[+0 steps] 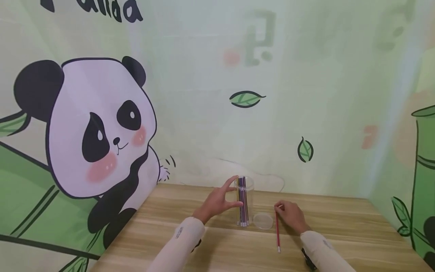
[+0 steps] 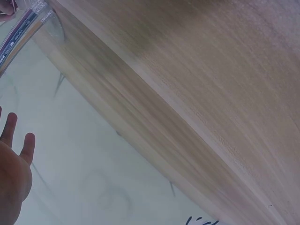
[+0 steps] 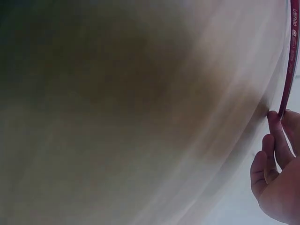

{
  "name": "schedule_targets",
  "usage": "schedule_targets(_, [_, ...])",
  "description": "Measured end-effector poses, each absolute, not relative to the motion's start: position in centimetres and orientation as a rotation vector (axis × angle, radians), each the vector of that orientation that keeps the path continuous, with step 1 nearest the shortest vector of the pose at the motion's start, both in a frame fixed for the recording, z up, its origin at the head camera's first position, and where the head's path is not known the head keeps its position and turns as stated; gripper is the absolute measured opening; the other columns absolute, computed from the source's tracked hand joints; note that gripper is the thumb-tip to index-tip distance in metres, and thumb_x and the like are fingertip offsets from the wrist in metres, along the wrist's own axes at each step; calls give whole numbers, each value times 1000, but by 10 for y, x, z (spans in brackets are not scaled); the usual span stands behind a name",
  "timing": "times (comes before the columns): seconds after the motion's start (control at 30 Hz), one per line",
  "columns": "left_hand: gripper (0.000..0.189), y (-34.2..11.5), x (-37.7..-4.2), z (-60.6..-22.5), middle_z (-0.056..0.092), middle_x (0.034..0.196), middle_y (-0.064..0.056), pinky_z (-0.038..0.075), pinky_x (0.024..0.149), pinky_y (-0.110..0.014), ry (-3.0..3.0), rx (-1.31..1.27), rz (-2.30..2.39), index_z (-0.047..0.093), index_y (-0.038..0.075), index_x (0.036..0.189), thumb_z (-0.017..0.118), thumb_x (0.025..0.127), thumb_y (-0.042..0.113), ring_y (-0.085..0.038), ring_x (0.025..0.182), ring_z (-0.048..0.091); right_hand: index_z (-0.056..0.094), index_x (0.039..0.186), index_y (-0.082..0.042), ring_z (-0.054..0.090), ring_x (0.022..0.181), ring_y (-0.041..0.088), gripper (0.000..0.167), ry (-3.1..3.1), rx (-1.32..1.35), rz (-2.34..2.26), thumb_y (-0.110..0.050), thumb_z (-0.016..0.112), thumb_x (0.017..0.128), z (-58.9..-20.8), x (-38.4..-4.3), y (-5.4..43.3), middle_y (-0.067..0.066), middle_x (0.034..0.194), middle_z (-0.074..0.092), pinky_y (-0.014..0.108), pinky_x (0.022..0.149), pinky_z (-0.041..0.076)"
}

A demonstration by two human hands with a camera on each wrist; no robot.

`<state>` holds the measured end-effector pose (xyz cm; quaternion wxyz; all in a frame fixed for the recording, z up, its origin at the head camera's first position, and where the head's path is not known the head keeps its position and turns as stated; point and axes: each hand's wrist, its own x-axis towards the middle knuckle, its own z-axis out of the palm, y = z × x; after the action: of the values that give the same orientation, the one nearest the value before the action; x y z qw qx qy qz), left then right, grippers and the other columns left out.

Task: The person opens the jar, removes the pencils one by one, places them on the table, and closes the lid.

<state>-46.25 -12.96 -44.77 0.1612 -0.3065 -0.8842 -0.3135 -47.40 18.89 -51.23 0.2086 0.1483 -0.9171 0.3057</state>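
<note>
In the head view a clear cylindrical pencil container [image 1: 250, 200] stands upright on the table, with several dark pencils [image 1: 242, 207] and a yellowish one inside. My left hand [image 1: 215, 202] holds the container from its left side, thumb across the front and index finger up by the rim. In the left wrist view, two fingers [image 2: 28, 147] of that hand stretch out, and the pencils' ends show at the upper left. My right hand [image 1: 291, 215] pinches one end of a red pencil [image 1: 277, 232] between thumb and fingertip; its silvery end points toward me.
A round clear lid [image 1: 263, 221] lies on the wooden table [image 1: 231, 253] between the container and the red pencil. Behind the table hangs a pale green backdrop [image 1: 204, 113] printed with a panda and leaves.
</note>
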Motion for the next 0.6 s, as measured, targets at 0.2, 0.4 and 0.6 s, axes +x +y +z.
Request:
schedule_targets(0.2, [98,-129,-462,-445,68,135,-13,47,108,-57,-2520,-875,-919,25,35,163,84,85,43,-40,121,66,76,94,-6,72,80,22,4,-2579,402,845,-10,76,93,-507,-473,188,6,86,76,39,70,56])
schedule_targets(0.4, [98,-129,-459,-446,69,134,-12,47,108,-57,-2522,-870,-927,25,35,163,84,85,43,-38,124,65,75,96,-6,72,84,24,6,-2624,396,855,-11,76,93,-504,-471,186,7,91,77,44,76,58])
schedule_targets(0.6, [97,-129,-462,-447,69,134,-10,47,108,-56,-2520,-863,-905,25,36,163,83,86,44,-36,124,66,75,97,-6,73,86,26,7,-2625,410,854,-11,76,93,-501,-469,185,7,91,77,45,78,58])
